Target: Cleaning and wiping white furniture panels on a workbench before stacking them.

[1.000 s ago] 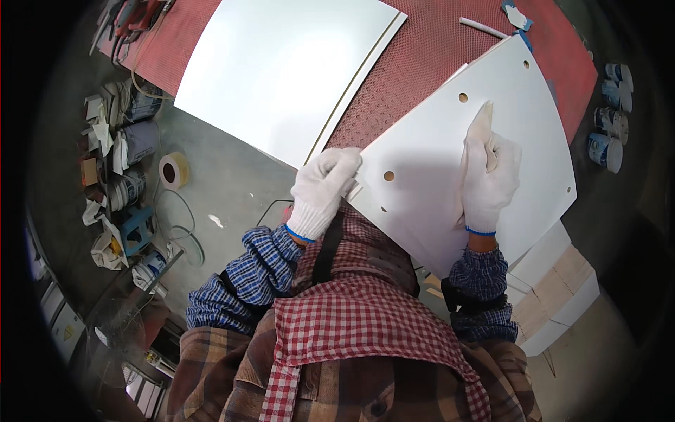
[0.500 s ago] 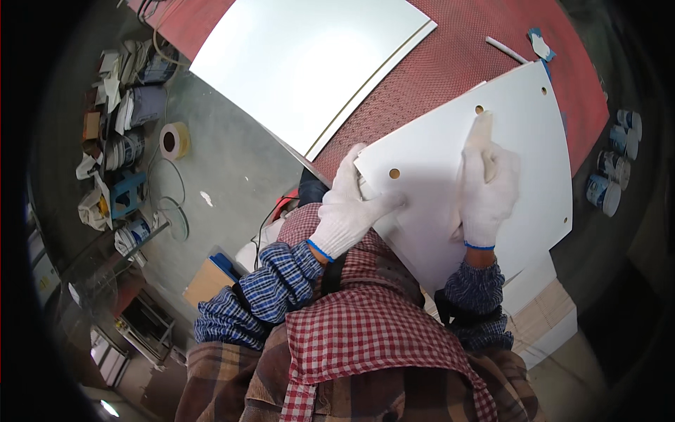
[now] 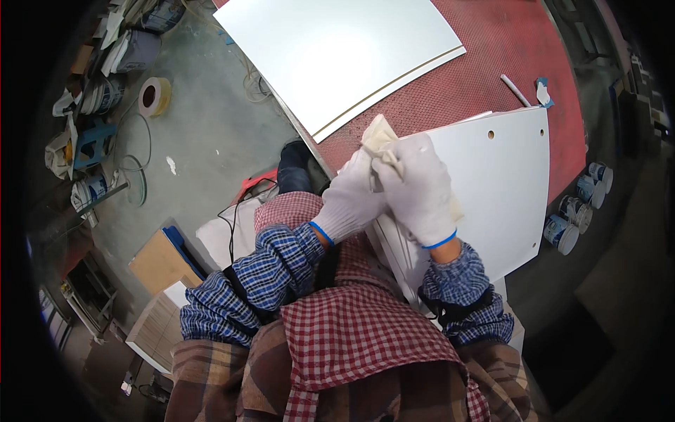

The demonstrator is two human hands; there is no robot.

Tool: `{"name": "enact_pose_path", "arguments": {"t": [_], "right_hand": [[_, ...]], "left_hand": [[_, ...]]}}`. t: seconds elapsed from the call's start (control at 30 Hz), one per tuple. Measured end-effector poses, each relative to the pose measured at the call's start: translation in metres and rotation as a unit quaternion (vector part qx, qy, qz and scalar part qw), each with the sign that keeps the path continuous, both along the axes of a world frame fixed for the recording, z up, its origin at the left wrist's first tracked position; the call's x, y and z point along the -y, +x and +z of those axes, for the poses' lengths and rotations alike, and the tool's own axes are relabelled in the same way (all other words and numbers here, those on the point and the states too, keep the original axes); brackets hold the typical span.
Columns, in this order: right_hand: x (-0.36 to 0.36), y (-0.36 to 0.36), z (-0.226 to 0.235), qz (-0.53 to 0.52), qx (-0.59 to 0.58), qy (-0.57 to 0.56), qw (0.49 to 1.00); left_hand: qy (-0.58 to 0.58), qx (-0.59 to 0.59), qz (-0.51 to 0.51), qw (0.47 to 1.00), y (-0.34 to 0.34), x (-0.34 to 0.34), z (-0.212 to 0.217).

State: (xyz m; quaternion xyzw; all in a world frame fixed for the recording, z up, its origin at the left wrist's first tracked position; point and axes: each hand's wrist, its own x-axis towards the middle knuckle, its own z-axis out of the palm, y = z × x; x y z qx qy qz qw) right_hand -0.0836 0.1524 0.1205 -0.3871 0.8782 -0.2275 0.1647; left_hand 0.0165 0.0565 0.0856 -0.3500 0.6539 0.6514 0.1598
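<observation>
My right hand [image 3: 415, 186], in a white knit glove with a blue cuff, is closed on a crumpled cream cloth [image 3: 380, 132]. The cloth sticks out past the fingers at the far side. Close against it is my left hand [image 3: 349, 197], gloved alike, its fingers curled and partly hidden behind the right hand. What those fingers grip cannot be made out. Both hands are at the left corner of a white panel [image 3: 492, 190] with small round holes. More white sheets [image 3: 394, 246] show beneath the panel's near left edge.
Another white panel [image 3: 351, 56] with a brown line along one edge lies on the red textured table [image 3: 492, 70]. A white stick [image 3: 515, 90] and a blue-and-white scrap [image 3: 543, 93] lie at the right. Buckets [image 3: 562, 232] stand beyond. A tape roll [image 3: 155, 97] is on the floor [image 3: 204, 119].
My right hand has moved left with the cloth, from the panel's middle to its left corner, meeting my left hand. The left thumb no longer stretches across the panel. The view has shifted.
</observation>
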Motion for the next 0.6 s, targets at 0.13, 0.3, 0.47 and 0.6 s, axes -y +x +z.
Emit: {"name": "enact_pose_path", "arguments": {"t": [0.13, 0.3, 0.47, 0.6], "right_hand": [[-0.002, -0.030, 0.004, -0.148, 0.119, -0.008, 0.982], [0.003, -0.013, 0.001, -0.018, 0.021, -0.024, 0.999], [0.001, -0.023, 0.000, -0.081, 0.034, -0.029, 0.996], [0.009, -0.017, 0.012, -0.038, 0.066, 0.006, 0.997]], "left_hand": [[-0.029, -0.030, -0.003, 0.999, 0.002, 0.001, 0.003], [-0.075, 0.031, -0.031, 0.996, -0.004, 0.003, 0.013], [-0.066, -0.001, -0.041, 0.997, -0.006, 0.004, 0.008], [-0.063, 0.024, -0.018, 0.998, -0.005, 0.003, 0.011]]}}
